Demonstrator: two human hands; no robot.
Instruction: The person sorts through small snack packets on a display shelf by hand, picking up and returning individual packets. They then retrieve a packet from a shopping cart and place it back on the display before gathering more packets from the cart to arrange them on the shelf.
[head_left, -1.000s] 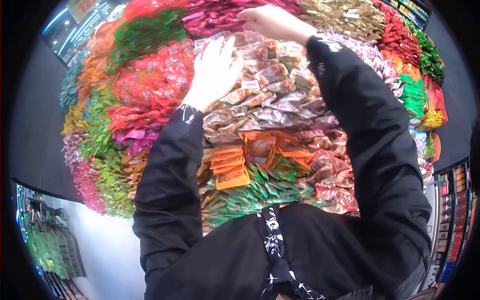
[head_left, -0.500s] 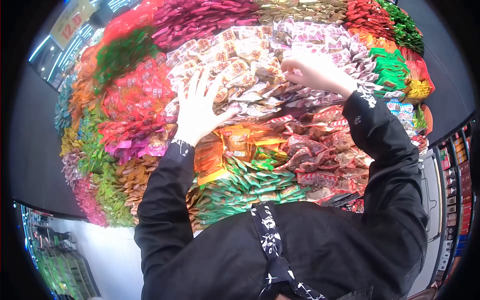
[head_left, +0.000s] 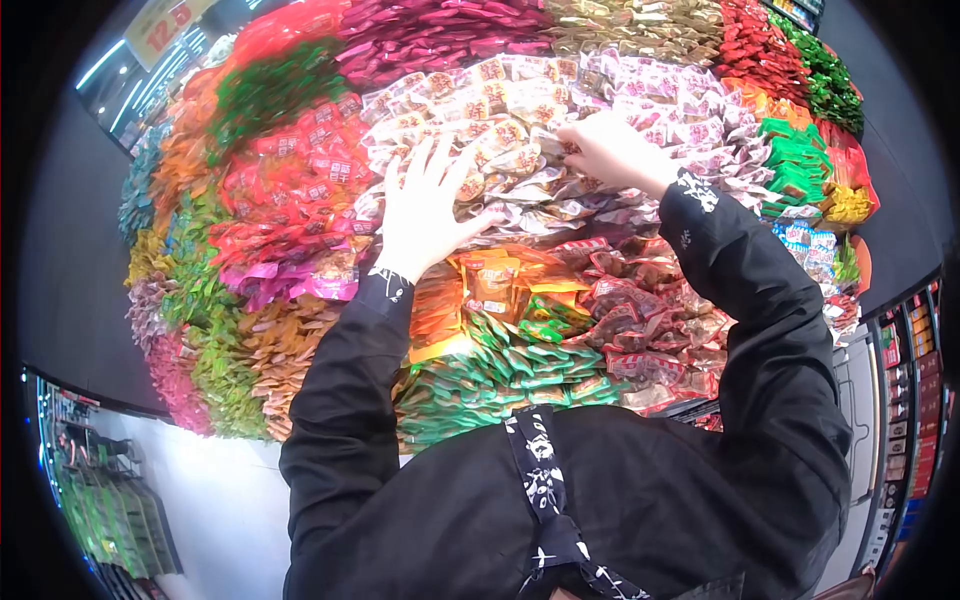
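Note:
My left hand (head_left: 425,210) lies with its fingers spread across the white snack packets (head_left: 505,130) in the middle of the heap. To its right, my right hand (head_left: 618,152) has its fingers drawn together in a pinch at the edge of one white snack packet (head_left: 545,140). Glare washes out both hands, so the exact grip on that packet is hard to make out. Below my left hand are orange packets (head_left: 492,282). Clear packets with red trim (head_left: 640,300) lie below my right hand.
Red packets (head_left: 290,160) and dark green packets (head_left: 275,95) are on the left. Bright green packets (head_left: 795,160) lie on the right, teal-green packets (head_left: 500,375) at the front edge near my body. A price sign (head_left: 165,30) hangs at the upper left. Stocked shelves (head_left: 900,400) stand at the right.
My right hand has moved a little left and down, its fingers closing onto the white packets. The left hand stays spread in nearly the same place. The view has shifted slightly.

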